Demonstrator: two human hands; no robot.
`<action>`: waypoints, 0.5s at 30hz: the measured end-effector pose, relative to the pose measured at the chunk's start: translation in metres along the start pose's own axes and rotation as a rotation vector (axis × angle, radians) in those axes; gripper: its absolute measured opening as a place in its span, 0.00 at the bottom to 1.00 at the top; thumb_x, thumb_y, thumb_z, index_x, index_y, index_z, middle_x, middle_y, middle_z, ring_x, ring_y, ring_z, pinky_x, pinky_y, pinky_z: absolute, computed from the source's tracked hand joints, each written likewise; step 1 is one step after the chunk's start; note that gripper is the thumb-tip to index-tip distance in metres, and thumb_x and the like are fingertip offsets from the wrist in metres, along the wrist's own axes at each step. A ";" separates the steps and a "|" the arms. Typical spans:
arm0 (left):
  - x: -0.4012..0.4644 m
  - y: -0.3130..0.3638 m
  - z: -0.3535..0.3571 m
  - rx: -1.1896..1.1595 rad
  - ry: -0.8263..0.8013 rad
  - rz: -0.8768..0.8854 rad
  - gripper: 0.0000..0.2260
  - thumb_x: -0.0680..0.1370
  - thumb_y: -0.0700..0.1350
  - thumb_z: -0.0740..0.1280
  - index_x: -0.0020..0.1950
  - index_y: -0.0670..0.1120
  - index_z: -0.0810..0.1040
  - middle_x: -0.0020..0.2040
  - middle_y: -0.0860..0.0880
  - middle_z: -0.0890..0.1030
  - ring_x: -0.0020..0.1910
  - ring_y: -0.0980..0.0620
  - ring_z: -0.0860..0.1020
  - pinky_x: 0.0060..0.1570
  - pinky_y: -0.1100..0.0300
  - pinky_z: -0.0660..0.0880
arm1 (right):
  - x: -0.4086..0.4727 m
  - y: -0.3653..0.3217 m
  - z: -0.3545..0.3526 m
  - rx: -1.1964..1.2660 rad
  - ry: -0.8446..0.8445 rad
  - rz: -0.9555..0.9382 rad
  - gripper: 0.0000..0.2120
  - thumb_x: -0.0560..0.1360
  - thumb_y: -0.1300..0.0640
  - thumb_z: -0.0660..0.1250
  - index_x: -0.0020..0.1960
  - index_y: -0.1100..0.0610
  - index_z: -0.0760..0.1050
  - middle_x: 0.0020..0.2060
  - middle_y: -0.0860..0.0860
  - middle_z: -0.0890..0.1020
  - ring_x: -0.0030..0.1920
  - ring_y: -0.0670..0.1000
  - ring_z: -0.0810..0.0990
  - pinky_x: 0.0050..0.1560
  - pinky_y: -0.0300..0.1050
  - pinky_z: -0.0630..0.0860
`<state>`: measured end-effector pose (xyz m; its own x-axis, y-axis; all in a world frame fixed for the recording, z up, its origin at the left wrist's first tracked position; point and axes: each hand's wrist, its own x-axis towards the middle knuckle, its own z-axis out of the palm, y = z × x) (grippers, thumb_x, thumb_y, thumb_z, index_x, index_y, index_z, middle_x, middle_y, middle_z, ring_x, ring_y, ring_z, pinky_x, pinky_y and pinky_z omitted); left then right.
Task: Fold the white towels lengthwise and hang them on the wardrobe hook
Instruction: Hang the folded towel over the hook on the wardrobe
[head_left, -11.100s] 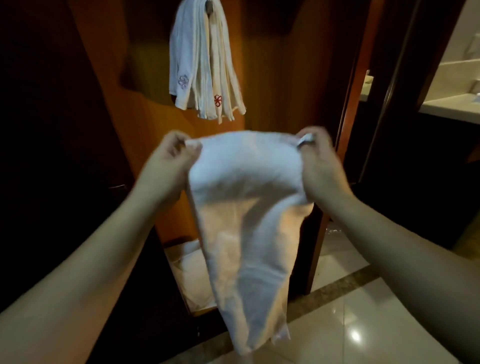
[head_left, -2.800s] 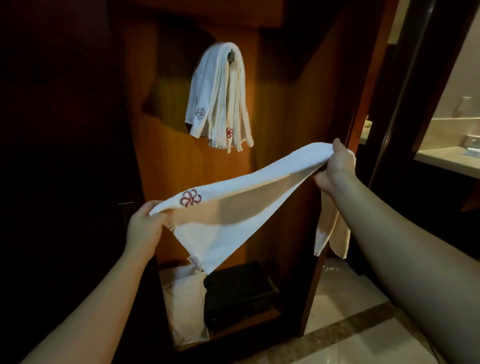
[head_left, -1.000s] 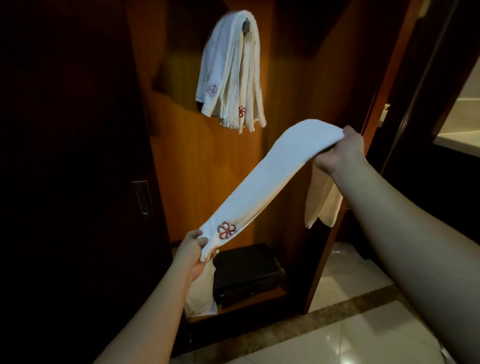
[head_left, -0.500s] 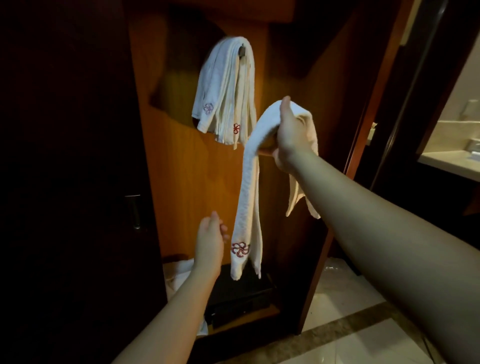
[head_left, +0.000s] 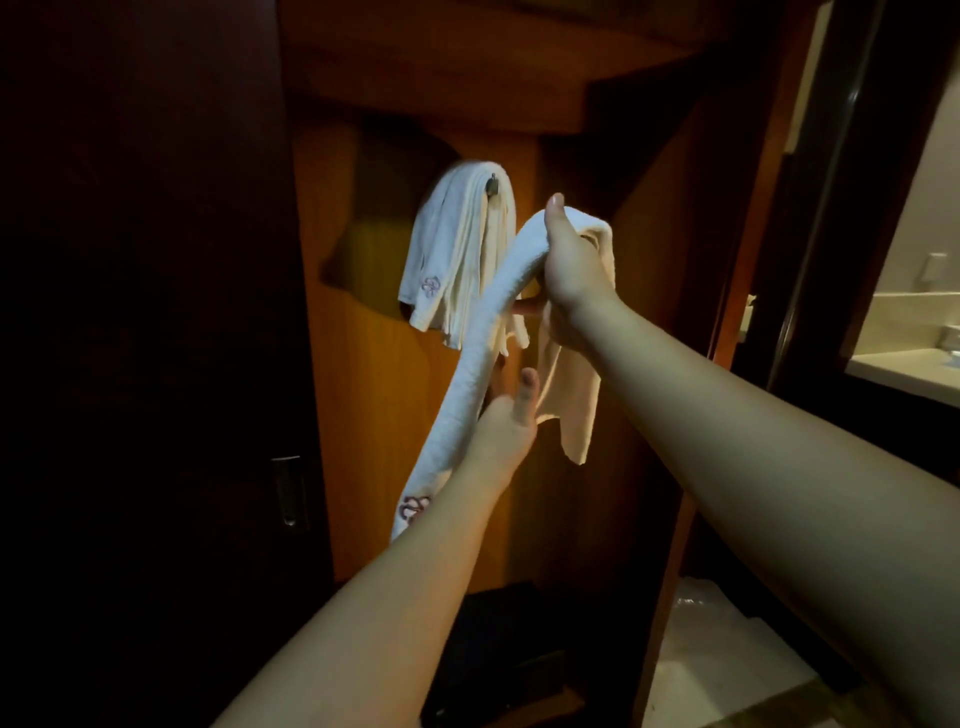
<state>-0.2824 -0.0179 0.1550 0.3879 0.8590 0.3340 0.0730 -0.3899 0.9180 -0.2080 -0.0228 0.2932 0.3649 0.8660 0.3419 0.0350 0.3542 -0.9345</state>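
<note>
The right hand curls round the middle of a folded white towel, thumb up over its crest, so one half drops long to the left, its red embroidered emblem near the bottom, and the shorter half hangs on the right. The left hand rests against the long half with its thumb straight; its fingers are hidden behind the cloth. Just left of the crest hang the other white towels on the metal hook, with bare wardrobe back panel below, a dark door at left, and a bathroom counter far right.
</note>
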 end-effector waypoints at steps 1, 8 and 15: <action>0.007 0.002 -0.004 0.025 0.010 -0.009 0.50 0.50 0.88 0.41 0.52 0.57 0.77 0.36 0.57 0.80 0.37 0.60 0.77 0.38 0.63 0.74 | 0.002 -0.001 -0.005 -0.027 0.029 -0.018 0.18 0.82 0.35 0.53 0.48 0.46 0.72 0.48 0.48 0.81 0.55 0.52 0.80 0.52 0.51 0.82; 0.031 0.016 -0.027 -0.473 0.251 -0.066 0.51 0.55 0.87 0.52 0.68 0.59 0.71 0.61 0.53 0.79 0.62 0.52 0.75 0.64 0.54 0.70 | 0.011 0.005 -0.041 -0.383 0.151 -0.058 0.30 0.83 0.37 0.53 0.73 0.59 0.68 0.63 0.52 0.74 0.67 0.53 0.73 0.70 0.46 0.65; 0.094 0.028 -0.069 -0.533 0.242 -0.004 0.26 0.76 0.63 0.63 0.69 0.51 0.75 0.62 0.46 0.80 0.63 0.50 0.76 0.65 0.51 0.71 | 0.040 0.011 -0.067 -0.505 0.279 0.001 0.29 0.83 0.41 0.57 0.74 0.61 0.69 0.65 0.56 0.77 0.64 0.55 0.75 0.56 0.40 0.62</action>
<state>-0.3070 0.0743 0.2269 0.1628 0.9361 0.3119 -0.4227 -0.2195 0.8793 -0.1307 -0.0080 0.2902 0.5943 0.7161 0.3661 0.4494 0.0818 -0.8896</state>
